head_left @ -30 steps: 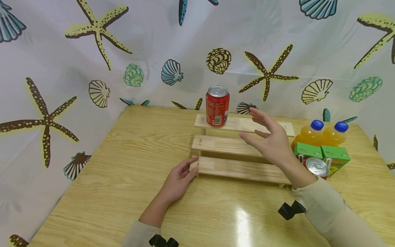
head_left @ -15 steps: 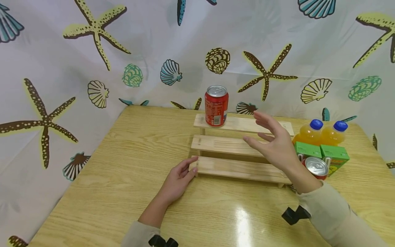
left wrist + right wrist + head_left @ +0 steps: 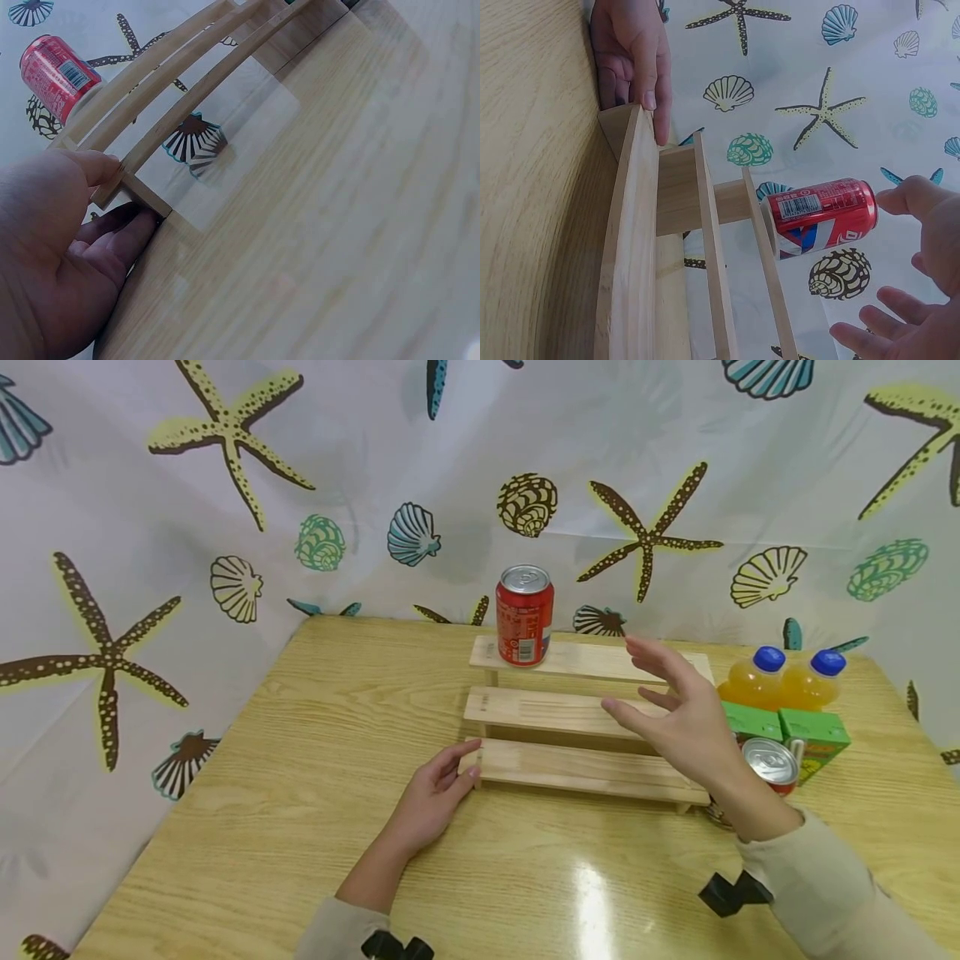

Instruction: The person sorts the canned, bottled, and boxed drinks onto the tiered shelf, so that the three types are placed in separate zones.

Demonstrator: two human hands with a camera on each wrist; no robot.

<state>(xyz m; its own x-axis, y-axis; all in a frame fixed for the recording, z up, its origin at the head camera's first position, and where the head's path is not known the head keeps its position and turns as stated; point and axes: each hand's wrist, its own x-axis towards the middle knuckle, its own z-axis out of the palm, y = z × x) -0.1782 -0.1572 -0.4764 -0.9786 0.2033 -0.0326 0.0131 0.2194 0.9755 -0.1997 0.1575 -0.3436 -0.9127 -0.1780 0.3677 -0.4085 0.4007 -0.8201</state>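
In the head view, the left hand [image 3: 429,802], low and just left of centre, grips the left end of a three-step rack of pale wood [image 3: 566,714]. A red metal drink can [image 3: 523,622] stands upright on its top step, near the frame's centre. The right hand [image 3: 686,727], right of centre, has its fingers spread and holds nothing, near green box-shaped cartons [image 3: 813,731] at right. In the left wrist view, thumb and fingers clasp the rack's end at lower left. In the right wrist view, the right hand's parted fingers show at lower right, apart from the can.

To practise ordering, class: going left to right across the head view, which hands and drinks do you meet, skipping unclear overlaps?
Left hand, red can on the top shelf, right hand, left blue-capped bottle, right blue-capped bottle.
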